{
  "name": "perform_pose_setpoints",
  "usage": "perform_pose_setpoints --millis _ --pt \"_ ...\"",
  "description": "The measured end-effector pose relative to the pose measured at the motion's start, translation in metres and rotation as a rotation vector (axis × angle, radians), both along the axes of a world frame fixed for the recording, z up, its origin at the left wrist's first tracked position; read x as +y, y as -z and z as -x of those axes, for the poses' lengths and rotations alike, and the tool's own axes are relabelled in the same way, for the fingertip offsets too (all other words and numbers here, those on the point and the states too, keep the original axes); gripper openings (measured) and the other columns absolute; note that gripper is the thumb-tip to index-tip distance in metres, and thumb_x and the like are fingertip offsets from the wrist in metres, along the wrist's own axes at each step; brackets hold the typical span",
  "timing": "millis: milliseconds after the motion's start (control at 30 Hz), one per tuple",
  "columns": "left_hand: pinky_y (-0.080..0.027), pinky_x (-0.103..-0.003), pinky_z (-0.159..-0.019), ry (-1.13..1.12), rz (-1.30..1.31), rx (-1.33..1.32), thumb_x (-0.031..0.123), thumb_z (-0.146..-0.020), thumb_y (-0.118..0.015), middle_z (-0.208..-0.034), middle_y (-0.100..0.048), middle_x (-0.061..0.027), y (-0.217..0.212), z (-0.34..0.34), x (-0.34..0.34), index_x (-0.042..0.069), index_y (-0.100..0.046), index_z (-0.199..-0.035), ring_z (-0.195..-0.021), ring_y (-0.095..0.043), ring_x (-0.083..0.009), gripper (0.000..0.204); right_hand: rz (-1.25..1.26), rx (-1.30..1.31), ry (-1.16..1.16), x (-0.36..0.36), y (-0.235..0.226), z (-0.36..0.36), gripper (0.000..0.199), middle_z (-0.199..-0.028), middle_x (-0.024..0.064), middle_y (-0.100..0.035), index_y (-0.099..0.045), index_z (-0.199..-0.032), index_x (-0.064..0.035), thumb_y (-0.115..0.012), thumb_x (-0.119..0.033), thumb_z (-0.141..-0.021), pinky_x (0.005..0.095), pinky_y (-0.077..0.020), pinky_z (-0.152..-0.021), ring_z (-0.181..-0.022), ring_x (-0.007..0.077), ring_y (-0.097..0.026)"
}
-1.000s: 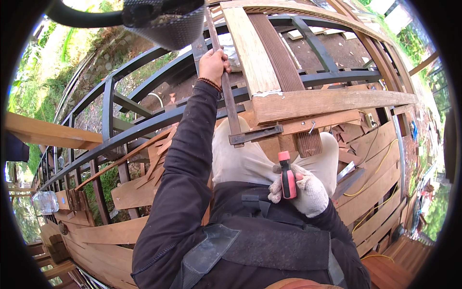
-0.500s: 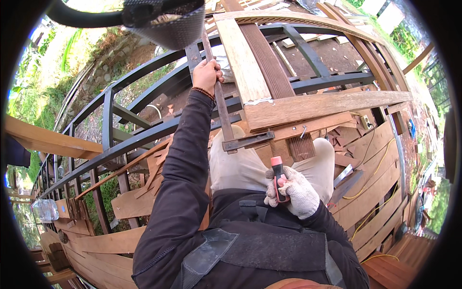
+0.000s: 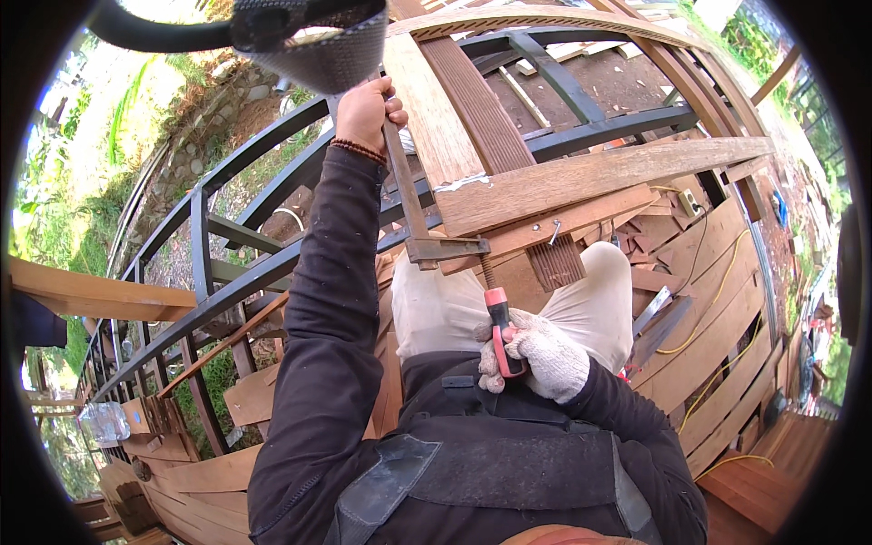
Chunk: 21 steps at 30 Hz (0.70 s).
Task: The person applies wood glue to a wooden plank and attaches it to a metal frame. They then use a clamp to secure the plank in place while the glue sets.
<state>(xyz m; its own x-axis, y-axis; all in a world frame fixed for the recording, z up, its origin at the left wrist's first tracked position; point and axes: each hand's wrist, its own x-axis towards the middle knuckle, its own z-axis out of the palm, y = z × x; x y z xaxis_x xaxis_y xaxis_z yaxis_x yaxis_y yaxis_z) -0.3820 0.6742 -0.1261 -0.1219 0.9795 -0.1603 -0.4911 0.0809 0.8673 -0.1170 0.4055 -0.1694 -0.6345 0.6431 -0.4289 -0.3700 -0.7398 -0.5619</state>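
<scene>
A long steel bar clamp (image 3: 409, 195) stretches between my two hands. My bare left hand (image 3: 367, 116), with a beaded bracelet at the wrist, is closed around the upper part of its bar. Below, my right hand (image 3: 538, 355), in a white knit glove, grips the clamp's red-and-black handle (image 3: 498, 313). A threaded spindle runs from this handle up to the sliding arm. The clamp's arm lies close to a wooden rail (image 3: 599, 182) and a narrower batten (image 3: 554, 225) under it; whether it touches them I cannot tell. The clamp's far end is hidden.
A dark metal frame (image 3: 200, 236) curves across the left and behind the boards. Loose planks (image 3: 699, 300) and offcuts cover the floor around my knees, with a yellow cord (image 3: 718, 309) over them. A wooden beam (image 3: 100, 289) juts in from the left. A dark strap-like object (image 3: 313, 41) hangs at the top.
Both hands and the clamp have shifted a little to the left, the left hand also upward. The wooden rail has shifted left in view too. Both hands keep their grip.
</scene>
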Motion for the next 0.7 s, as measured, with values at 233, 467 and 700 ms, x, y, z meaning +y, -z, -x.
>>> perform_pose_setpoints --millis 233,467,700 --pt "-0.037 -0.025 -0.046 -0.001 0.037 -0.002 0.010 -0.104 -0.050 -0.090 -0.046 -0.0036 -0.014 -0.010 -0.003 0.006 -0.045 -0.109 -0.058 -0.040 -0.0082 0.009 -0.254 -0.360 -0.077 0.001 -0.008 -0.001 0.016 -0.081 0.0123 -0.062 -0.050 -0.108 -0.0014 -0.052 -0.011 -0.095 0.0355 -0.0530 -0.071 -0.072 0.0196 -0.062" --pt "-0.033 -0.024 -0.045 0.039 0.033 0.018 0.011 -0.105 -0.048 -0.088 -0.048 -0.0028 -0.015 -0.022 -0.018 0.012 -0.043 -0.110 -0.054 -0.038 -0.0071 0.007 0.001 0.053 0.040 -0.003 0.006 -0.002 0.029 -0.086 0.0138 -0.065 -0.051 -0.115 0.0019 -0.054 -0.021 -0.098 0.0365 -0.0558 -0.077 -0.080 0.0229 -0.067" --pt "-0.032 -0.024 -0.045 0.055 0.019 0.067 0.012 -0.107 -0.046 -0.086 -0.047 -0.0025 -0.015 -0.019 -0.015 0.011 -0.043 -0.107 -0.053 -0.037 -0.0073 0.003 -0.360 -0.455 -0.122 0.003 0.006 -0.014 0.041 -0.097 0.0150 -0.069 -0.051 -0.123 0.0083 -0.070 -0.007 -0.089 0.0287 -0.0552 -0.074 -0.084 0.0147 -0.068"
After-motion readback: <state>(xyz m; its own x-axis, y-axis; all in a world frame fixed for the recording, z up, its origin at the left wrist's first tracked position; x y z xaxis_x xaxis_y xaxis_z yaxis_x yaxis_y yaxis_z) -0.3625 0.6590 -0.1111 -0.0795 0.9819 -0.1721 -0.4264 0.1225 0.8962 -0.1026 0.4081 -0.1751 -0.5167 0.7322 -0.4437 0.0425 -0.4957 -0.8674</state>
